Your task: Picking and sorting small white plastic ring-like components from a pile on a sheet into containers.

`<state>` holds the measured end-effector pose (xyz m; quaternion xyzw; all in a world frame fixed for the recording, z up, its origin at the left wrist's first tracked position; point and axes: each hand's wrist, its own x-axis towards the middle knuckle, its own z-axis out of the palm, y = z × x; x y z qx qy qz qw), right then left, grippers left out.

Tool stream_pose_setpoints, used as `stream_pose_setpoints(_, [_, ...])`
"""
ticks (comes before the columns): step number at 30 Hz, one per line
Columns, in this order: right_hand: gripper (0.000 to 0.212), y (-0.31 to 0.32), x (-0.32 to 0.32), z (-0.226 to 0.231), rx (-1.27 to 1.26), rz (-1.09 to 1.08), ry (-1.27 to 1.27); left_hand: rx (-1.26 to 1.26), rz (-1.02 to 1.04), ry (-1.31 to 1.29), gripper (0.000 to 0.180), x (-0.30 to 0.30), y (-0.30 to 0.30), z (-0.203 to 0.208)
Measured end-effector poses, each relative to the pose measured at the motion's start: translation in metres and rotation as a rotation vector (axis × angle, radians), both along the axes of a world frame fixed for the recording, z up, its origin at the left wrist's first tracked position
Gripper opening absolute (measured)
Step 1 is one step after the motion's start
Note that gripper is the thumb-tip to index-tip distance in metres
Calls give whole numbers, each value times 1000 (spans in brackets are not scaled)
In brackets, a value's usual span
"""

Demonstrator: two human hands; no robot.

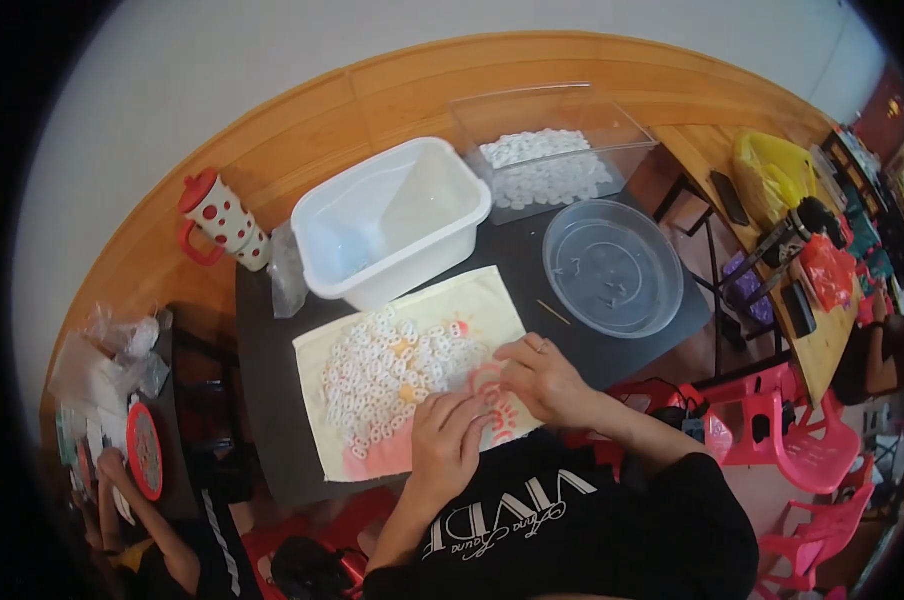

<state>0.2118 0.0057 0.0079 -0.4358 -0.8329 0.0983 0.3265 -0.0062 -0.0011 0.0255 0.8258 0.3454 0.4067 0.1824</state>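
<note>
A pale yellow towel [507,300] with pink and orange printing lies on the dark table in front of me. Many small white pieces with holes [367,375] are spread over its left and middle part. Over the towel's right part, my left hand [446,437] is closed, its fingers curled and pointing toward the other hand. My right hand [544,382], wearing a ring, is closed too, its fingertips bent down close to the left fingertips. Whatever lies between the fingers is too small to make out.
Beyond the towel stand a white plastic tub [392,275] and a clear bin [572,150] of white pieces. A clear round tray [617,270] holds small bits; a thin stick [554,312] lies beside it. A dotted tumbler [222,220] stands far left. Another person's arm [152,515] works at left.
</note>
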Motion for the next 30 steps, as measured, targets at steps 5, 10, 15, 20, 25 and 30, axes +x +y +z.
stream_pose_setpoints(5, [9, -9, -18, 11, -245, 164, 606, -371, -30, -365, 23, 12, -2, -14])
stream_pose_setpoints(10, [16, -3, 3, 18, -118, 140, 395, -545, -86, -657, 20, 15, -1, -31])
stream_pose_setpoints(15, [10, 51, 104, 35, 161, -209, -15, -433, -34, -572, 13, 14, 2, -29])
stream_pose_setpoints(20, [16, 82, 156, 25, 100, -154, -354, -477, -11, -497, 11, 16, -2, -36])
stream_pose_setpoints(25, [15, 91, 147, 26, 68, 17, -507, -499, 16, -490, 13, 16, -1, -35])
stream_pose_setpoints(30, [13, 89, 136, 25, 102, 48, -696, -458, 16, -537, 14, 18, -1, -40])
